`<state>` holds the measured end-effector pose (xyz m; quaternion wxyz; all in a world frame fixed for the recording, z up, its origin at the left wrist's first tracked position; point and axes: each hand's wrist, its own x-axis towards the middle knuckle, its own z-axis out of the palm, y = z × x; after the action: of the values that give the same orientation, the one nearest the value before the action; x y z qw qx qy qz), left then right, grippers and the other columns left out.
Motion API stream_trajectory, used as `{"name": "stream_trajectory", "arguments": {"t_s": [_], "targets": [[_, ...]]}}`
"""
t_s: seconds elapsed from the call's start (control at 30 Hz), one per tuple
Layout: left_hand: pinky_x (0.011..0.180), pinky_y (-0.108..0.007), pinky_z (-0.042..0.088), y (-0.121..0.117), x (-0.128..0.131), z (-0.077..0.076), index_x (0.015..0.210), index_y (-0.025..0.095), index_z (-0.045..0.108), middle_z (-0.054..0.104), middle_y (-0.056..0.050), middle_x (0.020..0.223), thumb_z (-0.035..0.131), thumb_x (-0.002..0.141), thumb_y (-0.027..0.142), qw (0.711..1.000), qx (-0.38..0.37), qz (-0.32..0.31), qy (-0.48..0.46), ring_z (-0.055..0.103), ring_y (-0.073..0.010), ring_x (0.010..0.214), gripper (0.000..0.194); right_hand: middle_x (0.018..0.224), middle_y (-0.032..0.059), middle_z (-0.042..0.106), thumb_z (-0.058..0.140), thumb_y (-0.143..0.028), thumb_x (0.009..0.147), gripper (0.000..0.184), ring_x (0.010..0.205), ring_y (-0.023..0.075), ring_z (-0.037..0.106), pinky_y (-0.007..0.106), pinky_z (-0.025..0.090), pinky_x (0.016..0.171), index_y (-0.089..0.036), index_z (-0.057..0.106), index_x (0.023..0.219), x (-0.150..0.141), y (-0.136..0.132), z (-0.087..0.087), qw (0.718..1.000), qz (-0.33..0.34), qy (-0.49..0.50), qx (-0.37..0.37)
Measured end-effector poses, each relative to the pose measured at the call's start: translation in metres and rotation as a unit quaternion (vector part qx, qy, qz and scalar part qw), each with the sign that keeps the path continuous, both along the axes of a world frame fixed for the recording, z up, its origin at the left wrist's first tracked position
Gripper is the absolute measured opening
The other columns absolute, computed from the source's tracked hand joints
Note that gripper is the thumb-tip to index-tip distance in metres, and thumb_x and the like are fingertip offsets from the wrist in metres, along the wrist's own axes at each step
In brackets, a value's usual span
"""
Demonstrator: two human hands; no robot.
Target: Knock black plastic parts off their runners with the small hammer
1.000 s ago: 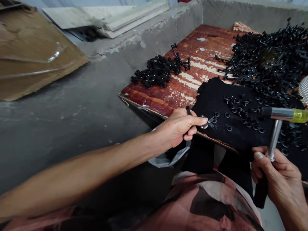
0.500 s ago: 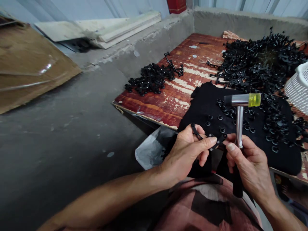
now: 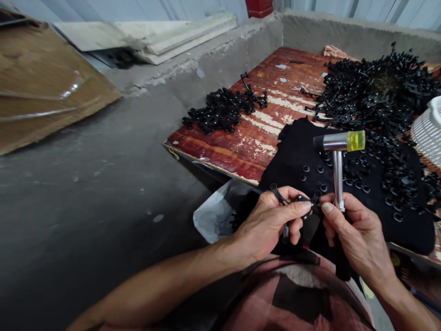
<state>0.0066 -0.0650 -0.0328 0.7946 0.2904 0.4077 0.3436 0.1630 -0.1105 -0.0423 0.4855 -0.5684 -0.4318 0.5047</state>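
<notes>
My left hand (image 3: 272,223) is closed around a small black plastic part (image 3: 300,201), pinched between thumb and fingers just off the near edge of the board. My right hand (image 3: 351,232) grips the handle of a small hammer (image 3: 338,158) with a chrome shaft and a black and yellow head, held upright; its thumb and forefinger also touch the black part. Both hands meet above my lap, in front of a black cloth (image 3: 347,216) strewn with several small black rings (image 3: 323,188).
A worn red wooden board (image 3: 255,138) carries a small heap of black parts (image 3: 220,110) at the left and a large heap (image 3: 375,92) at the back right. A white slatted basket (image 3: 429,131) is at the right edge. A grey bag (image 3: 213,216) hangs below the board. Concrete floor lies left.
My left hand drew the black part back from the cloth toward my lap. My right hand swung the hammer upright and came in until its fingers touched the same part.
</notes>
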Motion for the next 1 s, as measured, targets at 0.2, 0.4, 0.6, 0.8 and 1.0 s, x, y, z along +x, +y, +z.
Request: {"name": "stream_trajectory", "arguments": {"t_s": [0.2,0.4,0.6,0.8,1.0], "targets": [[0.033,-0.018,0.038,0.017,-0.006,0.004,0.073,0.017,0.051,0.051,0.006,0.054,0.068,0.071,0.014,0.999,-0.025,0.042,0.020,0.041,-0.0054,0.036,0.017,0.069,-0.0005,0.056,0.067,-0.043,0.088,0.022,0.050,0.0102,0.044,0.019,0.037,0.041,-0.025,0.066,0.101,0.016,-0.017,-0.005,0.998,-0.052,-0.013,-0.017],[0.031,-0.019,0.037,0.031,-0.009,0.013,0.072,0.018,0.047,0.050,0.006,0.052,0.060,0.078,0.008,0.994,-0.043,0.065,0.082,0.042,-0.0068,0.034,0.017,0.071,-0.0009,0.053,0.068,-0.043,0.087,0.022,0.050,0.0093,0.043,0.018,0.036,0.041,-0.025,0.066,0.099,0.023,-0.035,-0.016,0.995,-0.080,0.031,-0.048],[0.029,-0.018,0.037,0.034,-0.005,0.015,0.071,0.017,0.048,0.048,0.006,0.051,0.061,0.077,0.006,0.990,-0.026,0.070,0.120,0.042,-0.0073,0.036,0.017,0.065,-0.0022,0.050,0.070,-0.044,0.085,0.024,0.050,0.0082,0.042,0.016,0.035,0.042,-0.023,0.068,0.097,0.029,-0.042,-0.022,0.993,-0.081,0.050,-0.066],[0.028,-0.019,0.037,0.037,-0.004,0.015,0.071,0.017,0.048,0.050,0.005,0.053,0.062,0.076,0.006,0.988,-0.020,0.065,0.142,0.043,-0.0073,0.037,0.018,0.067,-0.0022,0.051,0.070,-0.044,0.085,0.026,0.050,0.0087,0.044,0.016,0.036,0.041,-0.023,0.067,0.101,0.032,-0.042,-0.026,0.993,-0.076,0.060,-0.070],[0.028,-0.018,0.037,0.040,-0.004,0.013,0.070,0.016,0.049,0.049,0.005,0.051,0.062,0.076,0.008,0.987,-0.015,0.059,0.149,0.043,-0.0072,0.037,0.017,0.064,-0.0027,0.050,0.070,-0.044,0.085,0.026,0.049,0.0088,0.043,0.017,0.036,0.041,-0.023,0.066,0.101,0.029,-0.043,-0.027,0.991,-0.082,0.066,-0.080]]}}
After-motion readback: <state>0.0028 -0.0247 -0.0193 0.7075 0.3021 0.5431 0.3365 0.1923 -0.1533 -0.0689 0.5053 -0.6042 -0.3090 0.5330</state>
